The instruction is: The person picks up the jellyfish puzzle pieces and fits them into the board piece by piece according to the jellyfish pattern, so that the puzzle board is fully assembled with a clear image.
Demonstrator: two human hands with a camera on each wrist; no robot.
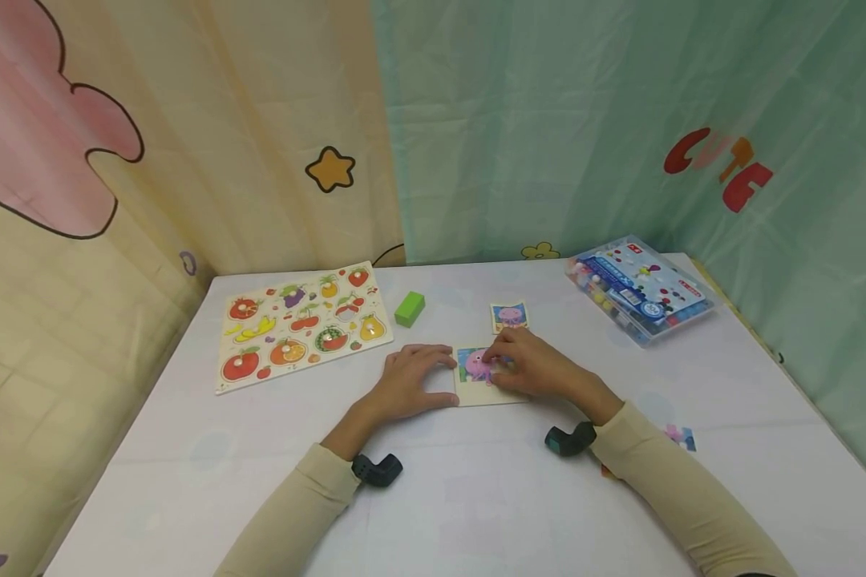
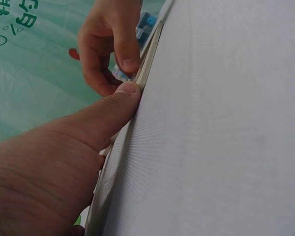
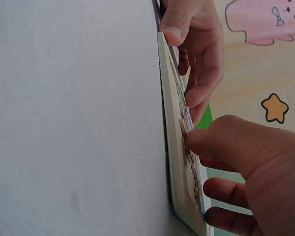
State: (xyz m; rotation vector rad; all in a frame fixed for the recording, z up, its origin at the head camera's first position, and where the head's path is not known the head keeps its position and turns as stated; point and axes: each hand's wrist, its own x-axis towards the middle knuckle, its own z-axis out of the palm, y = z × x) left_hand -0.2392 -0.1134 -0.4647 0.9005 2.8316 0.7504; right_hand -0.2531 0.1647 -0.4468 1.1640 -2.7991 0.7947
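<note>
A small wooden puzzle board (image 1: 494,395) lies flat on the table, with pink and blue picture pieces (image 1: 476,365) in its recess. My left hand (image 1: 414,381) holds the board's left side; the thumb is at the near corner and a forefinger farther up that edge. Over the right part of the board, my right hand (image 1: 537,365) has thumb and fingers bent around a puzzle piece (image 3: 183,132), mostly hidden by the hand. Just beyond the board lies a picture card (image 1: 509,315) showing a pink creature on blue.
A fruit puzzle board (image 1: 303,327) lies at the back left, beside a green block (image 1: 409,308). A clear box of colourful beads (image 1: 641,288) stands at the back right. Near the right sleeve lies a loose puzzle piece (image 1: 681,437); an orange bit (image 1: 608,473) peeks out below the sleeve.
</note>
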